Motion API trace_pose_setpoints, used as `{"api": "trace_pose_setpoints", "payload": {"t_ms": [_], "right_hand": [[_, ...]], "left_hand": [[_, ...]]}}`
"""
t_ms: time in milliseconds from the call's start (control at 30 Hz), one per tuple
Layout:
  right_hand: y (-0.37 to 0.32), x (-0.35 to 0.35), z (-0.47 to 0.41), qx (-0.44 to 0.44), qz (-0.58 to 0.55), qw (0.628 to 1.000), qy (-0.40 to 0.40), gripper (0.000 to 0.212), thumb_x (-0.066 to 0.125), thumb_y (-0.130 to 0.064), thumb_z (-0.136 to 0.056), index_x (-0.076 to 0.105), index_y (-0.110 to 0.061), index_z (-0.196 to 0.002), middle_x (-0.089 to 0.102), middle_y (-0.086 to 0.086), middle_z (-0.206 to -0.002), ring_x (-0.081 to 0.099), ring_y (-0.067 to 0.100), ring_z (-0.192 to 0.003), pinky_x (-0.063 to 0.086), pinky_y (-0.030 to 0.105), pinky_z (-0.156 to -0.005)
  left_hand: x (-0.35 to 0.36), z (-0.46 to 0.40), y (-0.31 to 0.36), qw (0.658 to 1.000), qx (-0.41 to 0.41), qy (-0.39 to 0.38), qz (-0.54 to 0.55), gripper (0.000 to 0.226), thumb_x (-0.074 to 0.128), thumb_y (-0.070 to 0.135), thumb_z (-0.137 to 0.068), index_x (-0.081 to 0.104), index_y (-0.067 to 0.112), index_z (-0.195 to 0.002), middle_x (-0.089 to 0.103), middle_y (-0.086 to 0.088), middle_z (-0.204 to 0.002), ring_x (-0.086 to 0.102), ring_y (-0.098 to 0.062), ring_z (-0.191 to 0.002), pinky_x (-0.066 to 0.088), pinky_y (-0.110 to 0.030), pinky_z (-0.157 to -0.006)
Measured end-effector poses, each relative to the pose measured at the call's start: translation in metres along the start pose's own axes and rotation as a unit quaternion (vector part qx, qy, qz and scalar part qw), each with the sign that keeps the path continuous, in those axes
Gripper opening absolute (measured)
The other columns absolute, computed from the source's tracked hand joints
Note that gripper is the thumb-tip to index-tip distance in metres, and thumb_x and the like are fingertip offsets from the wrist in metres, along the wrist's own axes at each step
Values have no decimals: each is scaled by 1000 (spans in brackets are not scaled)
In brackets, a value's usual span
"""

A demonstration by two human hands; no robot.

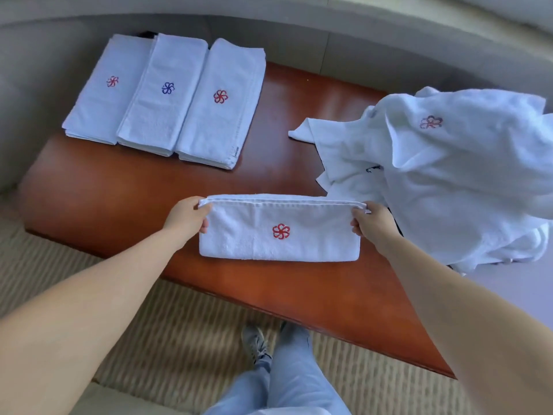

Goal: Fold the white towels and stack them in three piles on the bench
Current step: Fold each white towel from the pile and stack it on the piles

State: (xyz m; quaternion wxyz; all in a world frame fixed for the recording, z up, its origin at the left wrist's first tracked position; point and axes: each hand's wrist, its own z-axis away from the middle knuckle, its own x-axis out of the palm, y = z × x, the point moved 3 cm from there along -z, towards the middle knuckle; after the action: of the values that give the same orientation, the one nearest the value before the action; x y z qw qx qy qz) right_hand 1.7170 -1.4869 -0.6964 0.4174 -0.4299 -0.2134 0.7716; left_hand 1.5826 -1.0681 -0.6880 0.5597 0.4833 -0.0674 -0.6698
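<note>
Head view: left hand and right hand each pinch a far corner of the folded towel at 6 o'clock on the bench; an uneven lift could slide its layers apart before the three piles at 10 o'clock

Bare table lay open between the three folded stacks at the far left and the folded towel near the front edge. The loose towel heap blocked the whole right end, reaching almost to that towel's right corner.
</note>
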Motion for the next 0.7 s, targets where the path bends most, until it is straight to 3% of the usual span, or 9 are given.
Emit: {"api": "trace_pose_setpoints", "payload": {"t_ms": [167, 300, 367, 400, 500, 533, 600, 633, 700], "right_hand": [[10, 19, -44, 34, -7, 999, -16, 18, 50, -20, -94, 68, -16, -97, 76, 1, -75, 69, 16, -66, 61, 44, -79], [16, 31, -60, 49, 19, 998, -29, 19, 46, -22, -93, 64, -16, -93, 76, 3, -80, 72, 31, -81, 59, 54, -84], [14, 34, -58, 53, 23, 998, -4, 17, 46, -22, -90, 59, -23, -101, 75, 0, -79, 71, 32, -85, 59, 50, -75], [11, 36, -54, 50, 17, 998, 21, 22, 48, -23, -88, 54, -30, -109, 74, -2, -78, 70, 28, -82, 57, 43, -65], [0, 48, -39, -29, 35, 998, 46, 32, 52, -24, -89, 43, -46, -110, 66, -11, -84, 65, 13, -73, 42, 26, -54], [-1, 58, -36, -56, 59, 997, 4, 31, 53, -24, -91, 45, -47, -109, 64, -13, -90, 65, 9, -74, 44, 25, -55], [2, 74, -35, -85, 114, 985, -99, 32, 56, -20, -93, 54, -45, -113, 63, -16, -100, 64, 4, -82, 44, 20, -60], [7, 78, -38, -84, 125, 981, -126, 36, 56, -17, -93, 57, -42, -119, 62, -16, -104, 62, 3, -87, 43, 17, -62], [15, 74, -45, -58, 107, 986, -117, 45, 53, -12, -93, 56, -41, -127, 61, -18, -107, 61, 3, -91, 42, 16, -65]], "left_hand": [[19, -44, 1, 997, -56, 8, 46, 17, 52, 26, -103, 62, 17, -114, 77, -4, -83, 75, -13, -69, 56, -26, -68], [34, -64, -6, 992, -98, 10, 76, 12, 51, 27, -105, 59, 25, -113, 78, 2, -88, 76, -14, -80, 60, -39, -88], [42, -65, -10, 992, -112, 33, 49, 24, 48, 25, -105, 53, 24, -129, 74, 4, -94, 74, -17, -82, 60, -45, -88], [45, -62, -10, 994, -97, 50, 12, 32, 48, 25, -104, 45, 28, -135, 71, 4, -97, 72, -20, -80, 60, -46, -81], [67, -52, 2, 992, 47, 11, -117, 30, 52, 31, -101, 39, 44, -125, 62, 8, -99, 64, -16, -76, 52, -35, -57], [79, -49, 7, 985, 90, -43, -144, 26, 52, 32, -101, 42, 47, -120, 60, 11, -103, 63, -11, -81, 54, -34, -60], [102, -47, 10, 960, 144, -138, -198, 26, 54, 29, -101, 52, 46, -122, 53, 14, -118, 58, -6, -103, 56, -32, -82], [107, -49, 8, 951, 152, -151, -222, 30, 56, 28, -101, 54, 43, -127, 47, 13, -125, 52, -8, -111, 53, -32, -90], [104, -52, 1, 958, 107, -125, -237, 37, 58, 29, -100, 51, 41, -134, 36, 6, -133, 44, -13, -117, 50, -33, -87]]}}
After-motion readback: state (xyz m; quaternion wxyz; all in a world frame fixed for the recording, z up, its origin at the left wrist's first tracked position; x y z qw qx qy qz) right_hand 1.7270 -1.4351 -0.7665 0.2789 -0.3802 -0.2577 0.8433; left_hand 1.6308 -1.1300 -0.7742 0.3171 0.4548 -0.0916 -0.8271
